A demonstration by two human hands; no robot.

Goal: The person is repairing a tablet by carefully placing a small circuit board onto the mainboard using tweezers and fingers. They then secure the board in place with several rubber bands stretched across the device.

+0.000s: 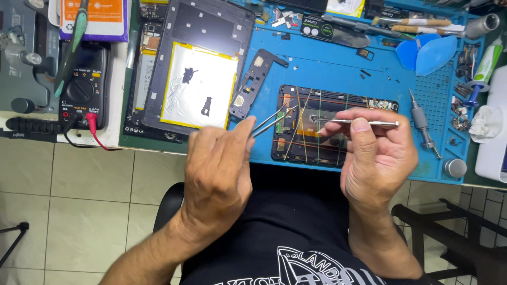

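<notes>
- Nearest: left hand closed around metal tweezers, tips aimed right toward the small tablet at the near edge of the blue mat.
- Just beside it: right hand pinched on a slim silver screwdriver, held level, tip pointing left over the tablet's open back.
- Small tablet lying flat close to the surface's near edge, wrapped with several rubber bands, circuit parts exposed along its far side.
- Risk, as a judgement: both tool tips converge over exposed electronics; a slip of either could scratch a board or nick a flex cable.
- Risk: a band dragged by the tweezers may snap off and jolt the tablet toward the near edge, where nothing guards against a fall.
- Right of the tablet: second screwdriver lying loose on the mat, a small metal cylinder near the near-right corner; both could roll if bumped.
- Left of the tablet: black bracket lying tilted, just beside the larger opened tablet with its silver battery facing up; puncture hazard if a tool strays.
- Far left: black multimeter with a red lead plugged in.
- Far edge: blue opening picks, wooden-handled tools, loose small parts.
</notes>
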